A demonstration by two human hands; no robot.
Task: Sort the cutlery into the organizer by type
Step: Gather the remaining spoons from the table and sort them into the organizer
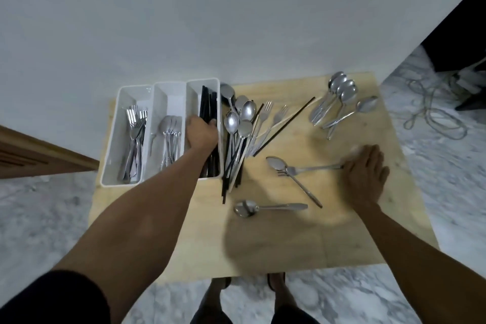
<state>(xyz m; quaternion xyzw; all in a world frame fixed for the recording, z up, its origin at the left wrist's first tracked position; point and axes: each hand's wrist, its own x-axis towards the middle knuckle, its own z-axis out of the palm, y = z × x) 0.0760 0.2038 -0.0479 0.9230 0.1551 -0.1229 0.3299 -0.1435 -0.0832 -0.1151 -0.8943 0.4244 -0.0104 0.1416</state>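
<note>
Organizer (114, 139): left hand (201, 134) grips chopsticks (204, 102); cutlery pile (238, 126) beside.

A head-worn wide-angle view looks steeply down, seemingly from close, onto the table (289, 239).

Wooden table (276, 244) under organizer (168, 92), loose cutlery (231, 121)

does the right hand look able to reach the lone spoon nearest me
Likely yes: the right hand lies open on the table, and the spoon lies alone with bare wood between them.
</note>
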